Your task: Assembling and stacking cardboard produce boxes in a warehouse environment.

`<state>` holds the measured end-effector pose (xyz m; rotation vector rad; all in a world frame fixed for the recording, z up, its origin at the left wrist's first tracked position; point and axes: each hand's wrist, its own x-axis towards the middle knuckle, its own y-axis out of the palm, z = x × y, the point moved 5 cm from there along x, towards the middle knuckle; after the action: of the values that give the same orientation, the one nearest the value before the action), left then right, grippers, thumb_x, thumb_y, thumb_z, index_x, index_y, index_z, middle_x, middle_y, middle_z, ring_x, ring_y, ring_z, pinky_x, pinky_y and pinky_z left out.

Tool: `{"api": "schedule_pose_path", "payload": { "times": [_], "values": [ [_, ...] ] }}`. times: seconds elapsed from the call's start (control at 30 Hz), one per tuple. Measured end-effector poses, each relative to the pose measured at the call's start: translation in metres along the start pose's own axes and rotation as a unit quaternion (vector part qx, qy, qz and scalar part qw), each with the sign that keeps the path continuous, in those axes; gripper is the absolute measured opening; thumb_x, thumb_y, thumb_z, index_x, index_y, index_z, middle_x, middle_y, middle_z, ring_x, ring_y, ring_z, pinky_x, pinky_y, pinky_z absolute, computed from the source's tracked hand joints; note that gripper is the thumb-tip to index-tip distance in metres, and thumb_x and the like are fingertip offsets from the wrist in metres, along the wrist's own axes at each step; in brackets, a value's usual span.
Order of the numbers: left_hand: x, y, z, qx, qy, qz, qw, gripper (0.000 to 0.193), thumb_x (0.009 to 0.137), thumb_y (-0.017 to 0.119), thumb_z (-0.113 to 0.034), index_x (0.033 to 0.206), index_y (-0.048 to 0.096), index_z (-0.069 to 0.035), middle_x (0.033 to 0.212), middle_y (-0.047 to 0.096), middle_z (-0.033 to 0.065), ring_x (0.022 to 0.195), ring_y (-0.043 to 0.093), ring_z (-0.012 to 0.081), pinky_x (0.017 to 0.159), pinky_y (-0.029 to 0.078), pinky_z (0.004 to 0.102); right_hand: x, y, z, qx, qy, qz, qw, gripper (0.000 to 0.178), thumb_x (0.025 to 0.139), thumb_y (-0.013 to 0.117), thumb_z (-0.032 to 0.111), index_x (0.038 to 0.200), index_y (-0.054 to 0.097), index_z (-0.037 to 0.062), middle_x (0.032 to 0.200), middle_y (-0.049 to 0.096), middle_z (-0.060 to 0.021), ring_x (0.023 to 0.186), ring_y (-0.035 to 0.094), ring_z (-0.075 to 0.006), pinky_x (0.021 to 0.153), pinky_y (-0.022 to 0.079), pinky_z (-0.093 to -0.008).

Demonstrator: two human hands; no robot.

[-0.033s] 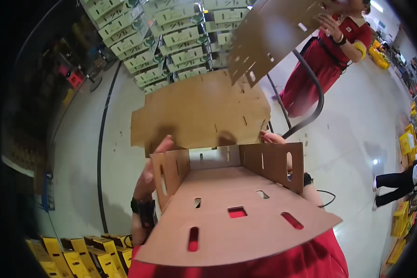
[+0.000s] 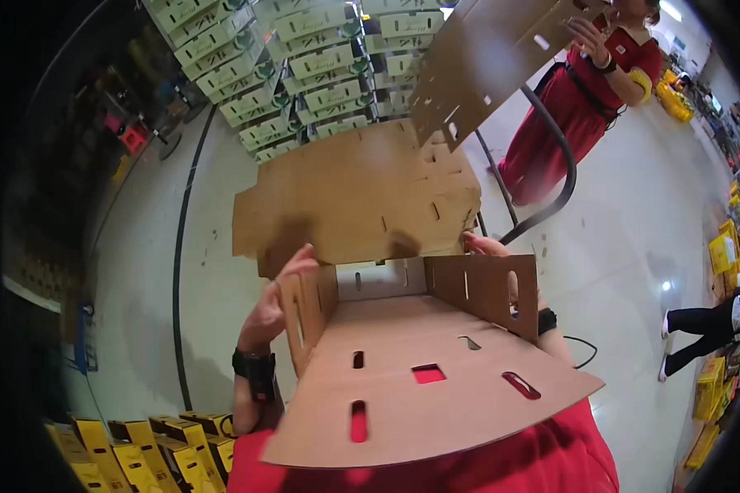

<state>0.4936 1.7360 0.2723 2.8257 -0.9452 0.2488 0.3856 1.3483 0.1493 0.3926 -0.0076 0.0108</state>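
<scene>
A partly folded brown cardboard box [image 2: 403, 329] stands before me, its side walls upright and a long slotted flap spreading toward my red clothing. Along the outside of the left wall, my left hand [image 2: 273, 316] presses with its fingers reaching to the far edge. My right hand [image 2: 489, 245] is round the far end of the right wall [image 2: 481, 287]; its fingertips show above the edge, and part of it shows through the oval slot. The wall hides the rest. Beyond the box lies a flat cardboard sheet [image 2: 353, 193] with small slits.
A person in red [image 2: 563, 123] at the upper right holds up another cardboard sheet [image 2: 485, 66]. Near them curves a dark metal bar [image 2: 563, 172]. Stacked pale green boxes [image 2: 321, 62] fill the back. Yellow and black boxes [image 2: 152, 448] stand at lower left.
My left hand has shifted slightly right, and the left wall leans further inward with it. The near flap's left edge has moved right. The other person's sheet has moved a little to the right.
</scene>
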Motion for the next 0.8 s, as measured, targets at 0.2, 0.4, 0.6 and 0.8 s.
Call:
{"api": "schedule_pose_path", "payload": {
  "times": [0.2, 0.4, 0.6, 0.8],
  "values": [
    [-0.023, 0.02, 0.032, 0.036, -0.245, 0.031, 0.968, 0.034, 0.072, 0.07, -0.016, 0.099, 0.051, -0.012, 0.116, 0.053, 0.0062, 0.12, 0.043, 0.0178, 0.099, 0.035, 0.0314, -0.008, 0.04, 0.038, -0.091, 0.002, 0.041, 0.995, 0.042, 0.085, 0.065, 0.043, 0.102, 0.057, 0.0063, 0.113, 0.06, -0.0089, 0.11, 0.051, -0.0157, 0.093, 0.038, -0.0289],
    [0.001, -0.028, -0.031, -0.02, -0.054, -0.042, 0.997, 0.025, 0.089, 0.062, -0.032, 0.096, 0.053, -0.01, 0.112, 0.054, 0.0059, 0.109, 0.05, 0.016, 0.089, 0.042, 0.0288, 0.053, 0.084, 0.124, -0.112, -0.105, 0.082, 0.985, 0.038, 0.091, 0.058, 0.036, 0.107, 0.055, 0.0014, 0.105, 0.06, -0.0064, 0.096, 0.054, -0.0127, 0.085, 0.042, -0.027],
    [0.032, -0.077, -0.114, -0.076, -0.017, -0.146, 0.986, 0.037, 0.091, 0.059, -0.031, 0.116, 0.05, -0.005, 0.107, 0.052, 0.005, 0.095, 0.05, 0.0152, 0.081, 0.044, 0.0302, 0.12, 0.14, 0.19, -0.221, -0.228, 0.087, 0.944, 0.03, 0.093, 0.055, 0.031, 0.102, 0.054, 0.0017, 0.099, 0.058, -0.0041, 0.091, 0.052, -0.0117, 0.082, 0.042, -0.0268],
    [0.107, -0.082, -0.161, 0.104, 0.149, -0.089, 0.979, 0.044, 0.083, 0.066, -0.047, 0.094, 0.054, -0.007, 0.091, 0.058, 0.0022, 0.081, 0.054, 0.005, 0.069, 0.047, 0.024, 0.194, 0.121, 0.156, -0.19, -0.208, 0.014, 0.959, 0.023, 0.095, 0.051, 0.025, 0.097, 0.053, 0.0021, 0.092, 0.055, -0.0019, 0.086, 0.051, -0.0108, 0.079, 0.041, -0.0266]
  ]
}}
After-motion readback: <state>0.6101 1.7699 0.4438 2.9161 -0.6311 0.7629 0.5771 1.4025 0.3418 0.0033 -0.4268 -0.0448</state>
